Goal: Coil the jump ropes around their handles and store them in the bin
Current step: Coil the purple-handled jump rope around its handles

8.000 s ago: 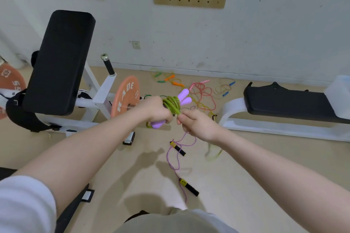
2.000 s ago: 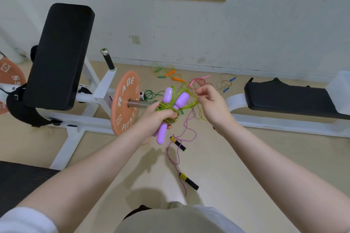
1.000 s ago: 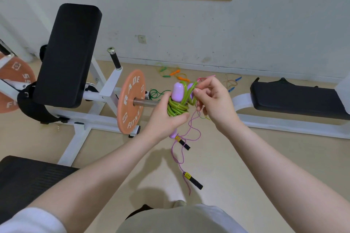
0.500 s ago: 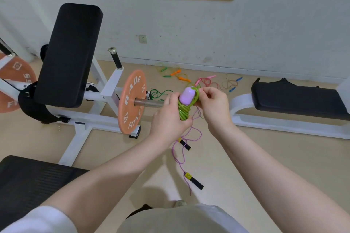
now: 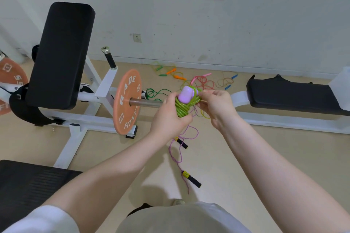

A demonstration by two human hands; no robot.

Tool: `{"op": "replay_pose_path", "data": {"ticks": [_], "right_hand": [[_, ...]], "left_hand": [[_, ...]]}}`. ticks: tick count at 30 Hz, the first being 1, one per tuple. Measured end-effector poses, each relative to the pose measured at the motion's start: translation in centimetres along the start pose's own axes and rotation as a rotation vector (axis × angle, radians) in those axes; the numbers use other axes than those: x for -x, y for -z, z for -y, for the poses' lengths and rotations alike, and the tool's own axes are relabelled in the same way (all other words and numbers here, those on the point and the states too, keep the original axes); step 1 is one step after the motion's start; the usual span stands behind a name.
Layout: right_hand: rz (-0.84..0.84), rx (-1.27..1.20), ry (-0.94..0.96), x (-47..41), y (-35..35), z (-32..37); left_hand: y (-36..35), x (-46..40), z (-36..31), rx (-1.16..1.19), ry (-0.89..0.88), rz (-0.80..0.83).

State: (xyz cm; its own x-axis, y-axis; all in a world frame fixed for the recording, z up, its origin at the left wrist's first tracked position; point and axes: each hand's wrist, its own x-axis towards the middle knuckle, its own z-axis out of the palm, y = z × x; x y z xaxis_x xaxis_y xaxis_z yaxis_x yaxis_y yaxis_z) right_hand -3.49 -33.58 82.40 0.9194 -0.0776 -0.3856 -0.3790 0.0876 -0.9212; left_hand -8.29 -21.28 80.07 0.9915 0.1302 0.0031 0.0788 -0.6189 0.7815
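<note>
My left hand (image 5: pixel 168 117) grips the lilac handles (image 5: pixel 185 95) of a jump rope, with its green rope (image 5: pixel 182 108) wound around them in a tight bundle. My right hand (image 5: pixel 216 106) pinches the rope at the top of the bundle, beside the handle ends. On the floor below lies a purple rope with black-and-yellow handles (image 5: pixel 190 178). More loose ropes lie near the wall: pink (image 5: pixel 203 81), orange-handled (image 5: pixel 177 75), blue-handled (image 5: pixel 230 82) and dark green (image 5: pixel 154 93). No bin is clearly in view.
A weight bench with a black pad (image 5: pixel 60 53) and an orange plate (image 5: pixel 127 101) on a steel bar stands at the left. A low black bench (image 5: pixel 295 96) on a white frame runs along the right. A black mat (image 5: pixel 28 185) lies at the lower left.
The green rope went from loose loops to a tight bundle around the lilac handles. My right hand has come in close to the bundle's top, and the handles now point toward me.
</note>
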Motion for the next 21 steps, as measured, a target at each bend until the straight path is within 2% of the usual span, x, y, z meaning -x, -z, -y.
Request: {"op": "replay_pose_path", "data": {"ticks": [3,5,9,14,18,21], "right_hand": [[-0.088,0.32,0.224,-0.3,0.2,-0.2],[-0.107,0.439,0.286,-0.3,0.2,-0.1],[-0.111,0.353,0.278,-0.7,0.2,0.1],[-0.036,0.033,0.052,-0.6,-0.4,-0.4],[-0.014,0.025,0.037,-0.8,-0.6,-0.9],[-0.081,0.103,0.15,-0.8,-0.7,-1.4]], "left_hand": [[-0.4,0.0,-0.1,0.159,0.085,0.037],[-0.7,0.0,0.0,0.184,0.103,0.018],[-0.8,-0.2,0.1,0.157,0.085,0.004],[-0.8,-0.3,0.3,0.19,0.125,0.09],[-0.8,-0.1,0.6,0.249,0.145,0.086],[-0.7,-0.4,0.7,0.264,0.154,0.073]]}}
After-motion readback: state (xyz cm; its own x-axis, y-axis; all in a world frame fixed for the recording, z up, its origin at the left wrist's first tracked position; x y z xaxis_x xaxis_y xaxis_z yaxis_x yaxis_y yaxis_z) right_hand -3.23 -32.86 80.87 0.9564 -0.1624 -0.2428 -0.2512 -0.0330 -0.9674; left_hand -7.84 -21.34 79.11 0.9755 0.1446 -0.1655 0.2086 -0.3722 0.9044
